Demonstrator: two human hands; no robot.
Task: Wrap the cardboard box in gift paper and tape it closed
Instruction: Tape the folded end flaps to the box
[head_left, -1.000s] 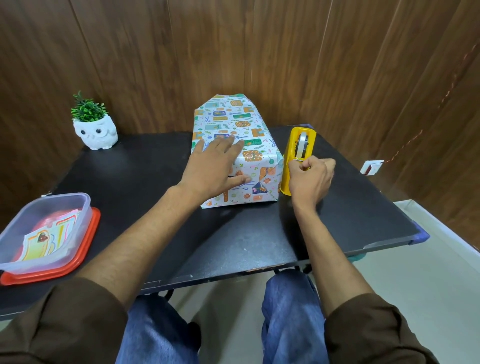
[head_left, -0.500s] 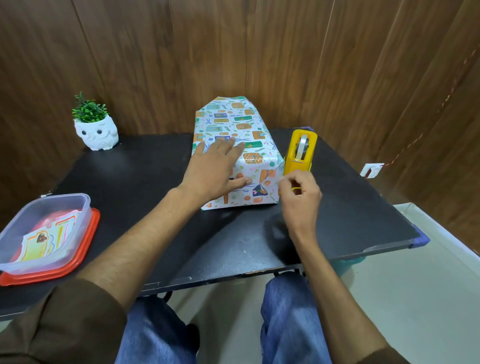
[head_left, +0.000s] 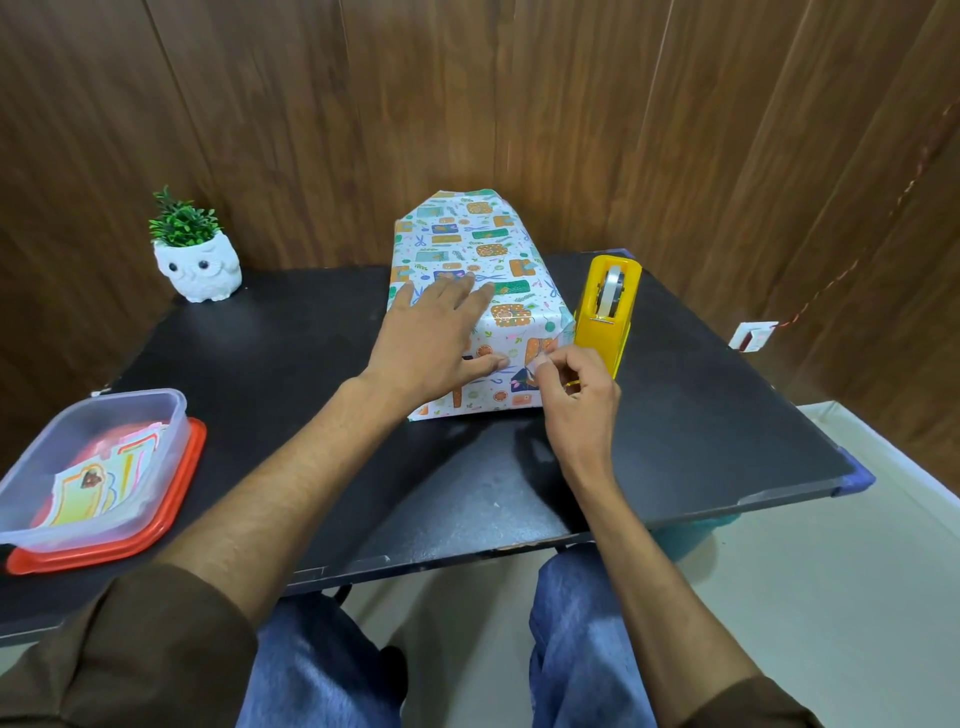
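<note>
Two hands on wrapped box (head_left: 498, 249): left fingers (head_left: 457, 290) flat atop, right fingers (head_left: 565, 359) pinching tape (head_left: 540, 359)

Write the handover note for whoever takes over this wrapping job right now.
Left hand: open, pressing flat on top of the wrapped box, thumb on the near end flap.
Right hand: fingers pinch a clear tape strip at that flap; the strip is hard to see.
Tape dispenser: upright on the table, close beside the box's right side.
Done: paper covers the box's top and near end.
Left: press the strip over the flap; check the far end, whose closure is not visible.
</note>
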